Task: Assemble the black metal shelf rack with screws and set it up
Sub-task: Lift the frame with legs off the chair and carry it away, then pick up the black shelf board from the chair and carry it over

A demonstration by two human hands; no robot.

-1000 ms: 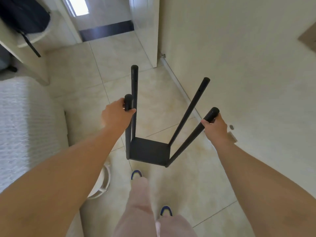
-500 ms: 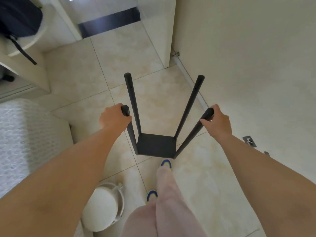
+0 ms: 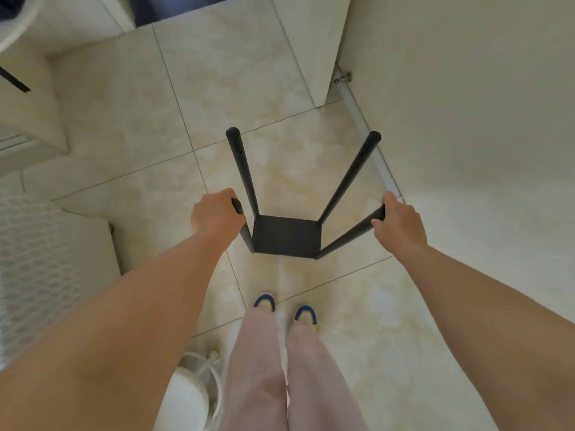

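A white wall (image 3: 466, 119) stands just right of the black rack (image 3: 286, 236) (four round poles, one flat shelf); left hand (image 3: 216, 214) and right hand (image 3: 399, 223) each grip a near pole above glossy tiles (image 3: 155, 119).

Near post tops hidden inside left hand (image 3: 217, 214) and right hand (image 3: 399, 223). White round bin (image 3: 186, 396) half behind leg, cut by bottom edge. Dark bag (image 3: 9, 7) cropped top-left.

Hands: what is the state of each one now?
Left hand: closed around near left post of black rack.
Right hand: closed around near right post.
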